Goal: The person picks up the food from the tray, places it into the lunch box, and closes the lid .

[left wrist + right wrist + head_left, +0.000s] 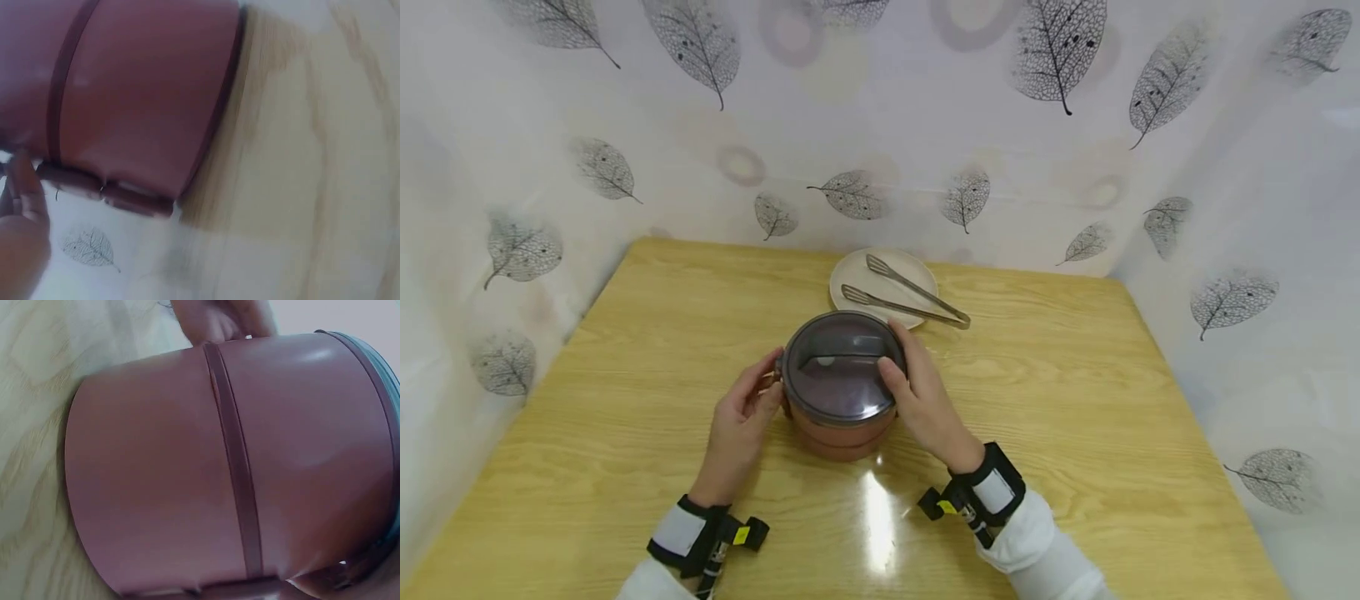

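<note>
A round reddish-brown two-tier food container [842,437] with a dark see-through lid [835,396] stands on the wooden table. On its left side, my left hand [737,429] grips it by the side clip just below the lid's rim, thumb nearer me. My right hand [928,404] holds the right edge, with the thumb on top of the lid and the fingers round the far side. In the left wrist view, side clips [137,199] run down the container's wall. A darker band [237,462] circles its middle in the right wrist view.
Behind the container lies a pale plate [844,271] near the table's back edge. Metal tongs [962,322] rest across it, their joined end sticking out past the right rim. A leaf-patterned curtain [880,125] stands round the back and sides of the table [1060,375].
</note>
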Tool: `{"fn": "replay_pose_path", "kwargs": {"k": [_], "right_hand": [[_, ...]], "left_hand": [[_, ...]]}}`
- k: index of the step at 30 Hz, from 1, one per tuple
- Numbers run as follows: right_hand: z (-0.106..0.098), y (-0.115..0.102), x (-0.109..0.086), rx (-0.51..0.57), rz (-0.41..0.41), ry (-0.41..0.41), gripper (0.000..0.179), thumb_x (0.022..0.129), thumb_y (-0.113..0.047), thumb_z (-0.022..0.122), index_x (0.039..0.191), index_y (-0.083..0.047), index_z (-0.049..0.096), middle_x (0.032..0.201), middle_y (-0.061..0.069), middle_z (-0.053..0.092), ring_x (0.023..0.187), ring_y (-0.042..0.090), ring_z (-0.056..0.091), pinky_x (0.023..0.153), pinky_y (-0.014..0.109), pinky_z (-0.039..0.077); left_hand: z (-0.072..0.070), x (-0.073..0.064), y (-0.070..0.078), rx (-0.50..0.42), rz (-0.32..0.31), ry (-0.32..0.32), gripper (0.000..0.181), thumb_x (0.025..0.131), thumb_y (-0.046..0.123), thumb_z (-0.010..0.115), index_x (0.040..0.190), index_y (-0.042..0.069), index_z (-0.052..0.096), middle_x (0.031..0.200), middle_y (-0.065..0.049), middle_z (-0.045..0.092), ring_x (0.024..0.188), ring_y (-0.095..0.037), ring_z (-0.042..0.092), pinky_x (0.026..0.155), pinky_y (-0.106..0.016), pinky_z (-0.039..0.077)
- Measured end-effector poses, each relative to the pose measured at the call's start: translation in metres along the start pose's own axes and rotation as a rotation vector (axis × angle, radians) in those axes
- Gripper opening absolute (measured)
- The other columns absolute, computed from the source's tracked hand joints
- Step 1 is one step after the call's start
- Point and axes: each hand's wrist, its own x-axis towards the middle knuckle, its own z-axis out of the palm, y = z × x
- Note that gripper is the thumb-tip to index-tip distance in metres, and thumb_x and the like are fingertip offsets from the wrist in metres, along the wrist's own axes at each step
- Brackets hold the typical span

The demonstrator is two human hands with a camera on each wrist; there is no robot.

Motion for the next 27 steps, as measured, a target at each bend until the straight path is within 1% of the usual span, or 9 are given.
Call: {"fn": "replay_pose_path", "kwargs": {"k": [3, 5, 7, 8, 10, 13, 16, 22, 27], "right_hand": [[0.003, 0.004, -0.003, 0.125, 0.037, 0.018, 0.053, 0.100, -0.031, 0.042, 0.149, -0.023, 0.023, 0.147, 0.005, 0.036, 0.137, 0.020, 0.034, 0.109, 0.048, 0.031], [0.004, 0.005, -0.004, 0.199, 0.070, 0.035, 0.054, 0.100, -0.031, 0.044, 0.149, -0.023, 0.022, 0.146, 0.005, 0.037, 0.135, 0.020, 0.036, 0.108, 0.047, 0.033], [0.006, 0.005, -0.006, 0.280, 0.114, 0.046, 0.055, 0.099, -0.029, 0.046, 0.148, -0.025, 0.021, 0.146, 0.004, 0.036, 0.133, 0.020, 0.039, 0.107, 0.046, 0.036], [0.006, 0.004, -0.007, 0.310, 0.133, 0.050, 0.055, 0.099, -0.029, 0.046, 0.148, -0.027, 0.021, 0.146, 0.004, 0.035, 0.132, 0.020, 0.040, 0.106, 0.045, 0.037], [0.007, 0.004, -0.008, 0.356, 0.161, 0.052, 0.055, 0.099, -0.027, 0.047, 0.148, -0.030, 0.021, 0.147, 0.003, 0.032, 0.130, 0.022, 0.043, 0.103, 0.045, 0.040], [0.009, 0.004, -0.009, 0.394, 0.176, 0.041, 0.055, 0.099, -0.024, 0.046, 0.148, -0.032, 0.020, 0.149, 0.002, 0.030, 0.129, 0.024, 0.044, 0.101, 0.044, 0.042], [0.011, 0.005, -0.009, 0.402, 0.173, 0.041, 0.056, 0.099, -0.025, 0.046, 0.148, -0.032, 0.019, 0.147, 0.002, 0.031, 0.128, 0.024, 0.044, 0.100, 0.044, 0.043], [0.013, 0.008, -0.008, 0.420, 0.128, 0.084, 0.057, 0.098, -0.026, 0.047, 0.148, -0.031, 0.020, 0.142, 0.006, 0.035, 0.124, 0.024, 0.045, 0.097, 0.042, 0.045], [0.017, 0.009, -0.008, 0.432, 0.110, 0.129, 0.057, 0.097, -0.024, 0.048, 0.147, -0.030, 0.023, 0.141, 0.005, 0.039, 0.125, 0.021, 0.045, 0.098, 0.039, 0.044]], "left_hand": [[0.001, 0.004, 0.007, 0.018, 0.049, -0.018, 0.040, 0.103, 0.022, 0.036, 0.143, 0.017, 0.041, 0.141, -0.006, 0.045, 0.125, -0.012, 0.045, 0.096, -0.016, 0.041], [0.004, 0.010, 0.014, 0.004, 0.061, -0.024, 0.042, 0.104, 0.024, 0.031, 0.144, 0.018, 0.038, 0.145, -0.006, 0.040, 0.132, -0.016, 0.038, 0.098, -0.015, 0.036], [0.010, 0.017, 0.020, -0.020, 0.055, -0.039, 0.044, 0.104, 0.026, 0.030, 0.148, 0.020, 0.030, 0.150, -0.005, 0.034, 0.137, -0.017, 0.031, 0.102, -0.013, 0.031], [0.014, 0.021, 0.023, -0.026, 0.044, -0.043, 0.046, 0.103, 0.028, 0.030, 0.149, 0.023, 0.026, 0.152, -0.002, 0.031, 0.139, -0.016, 0.028, 0.104, -0.012, 0.029], [0.021, 0.027, 0.027, -0.057, 0.021, -0.042, 0.048, 0.103, 0.030, 0.032, 0.149, 0.028, 0.021, 0.153, 0.001, 0.029, 0.141, -0.015, 0.025, 0.105, -0.012, 0.028], [0.030, 0.032, 0.028, -0.073, 0.004, -0.005, 0.050, 0.102, 0.030, 0.036, 0.149, 0.030, 0.019, 0.152, 0.001, 0.032, 0.140, -0.013, 0.028, 0.105, -0.011, 0.028], [0.034, 0.033, 0.028, -0.087, -0.007, 0.033, 0.051, 0.101, 0.029, 0.039, 0.149, 0.031, 0.019, 0.150, 0.000, 0.036, 0.139, -0.012, 0.031, 0.104, -0.010, 0.030], [0.036, 0.033, 0.027, -0.159, -0.017, 0.019, 0.048, 0.104, 0.022, 0.030, 0.148, 0.036, 0.017, 0.152, -0.001, 0.032, 0.140, -0.009, 0.027, 0.106, -0.010, 0.027], [0.037, 0.031, 0.028, -0.170, -0.033, 0.013, 0.049, 0.104, 0.020, 0.026, 0.148, 0.038, 0.016, 0.152, 0.007, 0.030, 0.141, -0.008, 0.025, 0.106, -0.010, 0.026]]}}
